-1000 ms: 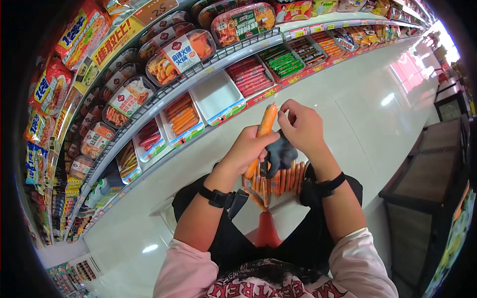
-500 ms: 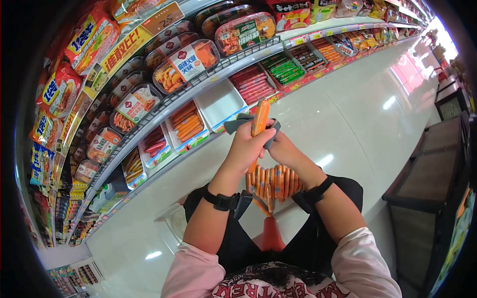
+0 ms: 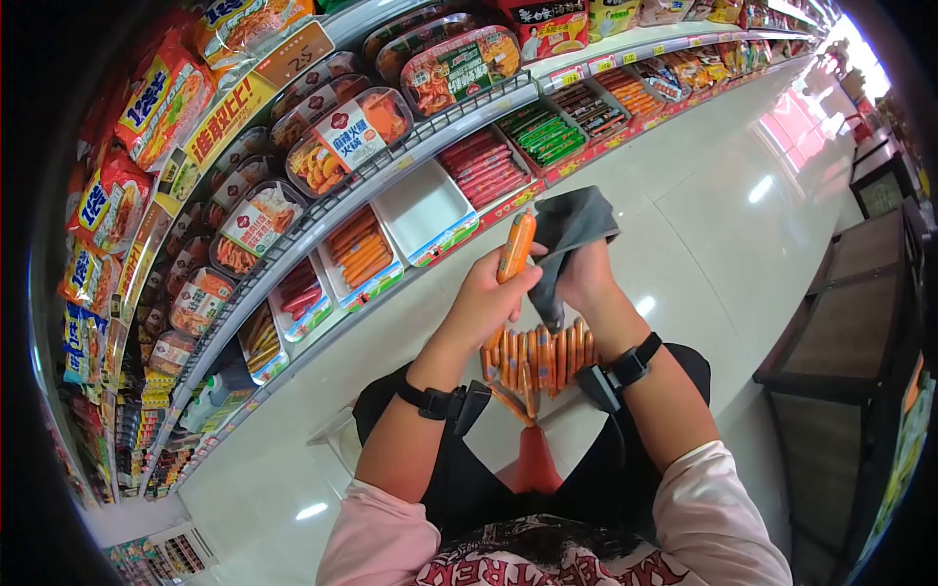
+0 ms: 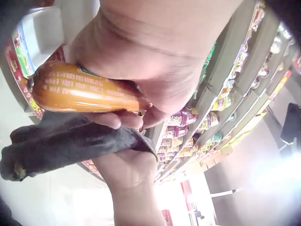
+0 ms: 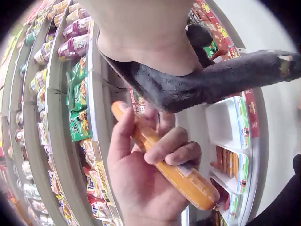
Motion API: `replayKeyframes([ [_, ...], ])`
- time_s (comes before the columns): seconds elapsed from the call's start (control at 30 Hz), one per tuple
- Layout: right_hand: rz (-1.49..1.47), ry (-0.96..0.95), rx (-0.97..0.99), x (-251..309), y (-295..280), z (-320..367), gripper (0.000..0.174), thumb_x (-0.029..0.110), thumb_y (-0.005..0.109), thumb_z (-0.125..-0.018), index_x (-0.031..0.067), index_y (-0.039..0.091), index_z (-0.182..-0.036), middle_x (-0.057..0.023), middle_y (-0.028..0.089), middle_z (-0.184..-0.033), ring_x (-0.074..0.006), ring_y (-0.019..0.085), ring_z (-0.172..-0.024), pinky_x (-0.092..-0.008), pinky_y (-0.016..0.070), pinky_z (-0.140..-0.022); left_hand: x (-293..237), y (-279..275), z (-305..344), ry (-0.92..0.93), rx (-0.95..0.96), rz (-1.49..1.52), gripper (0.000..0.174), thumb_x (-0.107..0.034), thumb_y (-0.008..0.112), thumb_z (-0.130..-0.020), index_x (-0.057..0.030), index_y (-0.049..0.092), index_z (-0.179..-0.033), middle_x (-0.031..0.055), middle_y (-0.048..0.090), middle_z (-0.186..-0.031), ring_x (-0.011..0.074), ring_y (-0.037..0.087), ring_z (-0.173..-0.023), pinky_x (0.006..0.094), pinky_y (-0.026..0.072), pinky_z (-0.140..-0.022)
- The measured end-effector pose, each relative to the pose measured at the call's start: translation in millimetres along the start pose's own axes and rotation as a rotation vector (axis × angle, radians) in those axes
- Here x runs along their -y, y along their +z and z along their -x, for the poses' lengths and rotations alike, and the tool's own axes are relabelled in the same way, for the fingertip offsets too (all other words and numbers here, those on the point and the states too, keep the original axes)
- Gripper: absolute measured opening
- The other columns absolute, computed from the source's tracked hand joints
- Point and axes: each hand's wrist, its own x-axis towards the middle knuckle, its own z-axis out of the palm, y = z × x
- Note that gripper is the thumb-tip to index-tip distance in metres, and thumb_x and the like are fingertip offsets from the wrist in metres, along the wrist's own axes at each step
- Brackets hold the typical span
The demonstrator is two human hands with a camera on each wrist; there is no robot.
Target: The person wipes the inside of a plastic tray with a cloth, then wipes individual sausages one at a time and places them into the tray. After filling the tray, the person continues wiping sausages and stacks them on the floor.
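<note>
My left hand (image 3: pixel 489 295) grips an orange wrapped sausage (image 3: pixel 517 246), its fingers curled round the middle in the right wrist view. A dark grey glove (image 3: pixel 578 220) hangs loosely over my right hand (image 3: pixel 585 277), whose fingers are hidden in it. In the right wrist view the glove (image 5: pixel 174 89) has an empty-looking finger sticking out, with a worn spot at its tip. The left fingertips (image 4: pixel 113 120) are right at the glove's edge. Below the hands, several orange sausages (image 3: pixel 537 358) lie side by side in a row between the knees.
Ahead, the lowest shelf holds white trays: an empty one (image 3: pixel 422 207), one of orange sausages (image 3: pixel 360 248), one of red-wrapped sausages (image 3: pixel 486 168). Boxed meals (image 3: pixel 347 140) stand above behind a wire rail. A dark cabinet (image 3: pixel 831 322) is at the right, tiled floor (image 3: pixel 684 234) between.
The glove, earlier bunched beneath the left hand, is now over the right hand. The right hand has moved from beside the sausage's tip down and right. The left hand still holds the sausage.
</note>
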Motion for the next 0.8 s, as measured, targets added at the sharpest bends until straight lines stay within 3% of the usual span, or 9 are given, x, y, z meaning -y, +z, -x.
replayKeyframes([
  [0.07,-0.056,0.011,0.056,13,15,6,0.039,0.054,0.060,-0.100,0.0170,0.061,-0.110,-0.0036,0.064,-0.096,-0.0187,0.062,-0.085,-0.0373,0.0526,-0.073,4,-2,-3,-0.041,-0.087,0.040,0.033,-0.022,0.065,-0.101,-0.0055,0.062,-0.129,-0.0029,0.053,-0.080,0.0062,0.050,-0.057,0.0238,0.0423,-0.053],
  [0.13,-0.109,-0.028,0.026,13,25,9,0.039,0.052,0.057,-0.102,0.0156,0.061,-0.115,-0.0035,0.066,-0.100,-0.0190,0.064,-0.093,-0.0394,0.0530,-0.078,10,-4,-8,-0.077,-0.177,0.092,0.031,-0.026,0.063,-0.103,-0.0033,0.062,-0.124,-0.0006,0.054,-0.081,0.0083,0.053,-0.058,0.0269,0.0457,-0.056],
  [0.23,-0.080,-0.023,0.092,22,49,23,0.040,0.049,0.054,-0.104,0.0129,0.061,-0.119,-0.0044,0.068,-0.104,-0.0200,0.066,-0.100,-0.0395,0.0538,-0.084,33,-6,-20,0.055,-0.311,-0.261,0.034,-0.029,0.061,-0.104,0.0004,0.061,-0.121,0.0088,0.064,-0.090,0.0217,0.065,-0.068,0.0375,0.0534,-0.066],
  [0.3,-0.040,0.050,0.192,29,68,39,0.039,0.045,0.052,-0.106,0.0107,0.061,-0.123,-0.0057,0.070,-0.108,-0.0203,0.067,-0.105,-0.0374,0.0541,-0.089,40,-9,-22,0.151,-0.292,-0.522,0.032,-0.027,0.061,-0.104,-0.0013,0.060,-0.124,0.0107,0.066,-0.090,0.0187,0.065,-0.070,0.0343,0.0520,-0.068],
  [0.4,0.152,-0.001,0.306,19,63,28,0.035,0.039,0.051,-0.108,0.0080,0.061,-0.122,-0.0064,0.069,-0.113,-0.0200,0.067,-0.107,-0.0338,0.0536,-0.093,33,1,-16,0.214,-0.238,-0.636,0.032,-0.025,0.061,-0.105,-0.0007,0.059,-0.126,0.0153,0.069,-0.088,0.0224,0.067,-0.075,0.0356,0.0510,-0.070],
  [0.43,0.207,-0.049,0.300,19,66,32,0.030,0.032,0.051,-0.109,0.0064,0.062,-0.119,-0.0070,0.070,-0.114,-0.0196,0.068,-0.105,-0.0318,0.0541,-0.093,27,5,-14,0.224,-0.216,-0.629,0.032,-0.025,0.060,-0.105,0.0000,0.058,-0.126,0.0172,0.069,-0.087,0.0251,0.068,-0.076,0.0371,0.0509,-0.070],
  [0.53,0.087,-0.124,0.179,0,41,20,0.035,0.030,0.048,-0.111,0.0033,0.060,-0.130,-0.0096,0.070,-0.118,-0.0219,0.069,-0.106,-0.0373,0.0552,-0.097,29,6,-12,0.331,-0.191,-0.676,0.031,-0.026,0.060,-0.105,0.0006,0.061,-0.122,0.0196,0.071,-0.090,0.0319,0.068,-0.079,0.0395,0.0514,-0.073],
  [0.63,0.045,-0.081,0.066,1,35,18,0.024,0.026,0.051,-0.110,0.0050,0.062,-0.116,-0.0069,0.070,-0.109,-0.0195,0.068,-0.100,-0.0335,0.0554,-0.090,25,6,-9,0.236,-0.144,-0.745,0.032,-0.027,0.059,-0.105,0.0019,0.064,-0.117,0.0199,0.071,-0.089,0.0353,0.069,-0.081,0.0401,0.0520,-0.076],
  [0.8,-0.013,-0.102,0.080,12,38,18,0.022,0.025,0.050,-0.108,0.0059,0.061,-0.110,-0.0073,0.069,-0.102,-0.0215,0.068,-0.094,-0.0356,0.0564,-0.085,15,11,-5,0.256,-0.146,-0.683,0.034,-0.029,0.063,-0.103,0.0030,0.066,-0.112,0.0182,0.071,-0.089,0.0290,0.069,-0.080,0.0368,0.0522,-0.075],
])
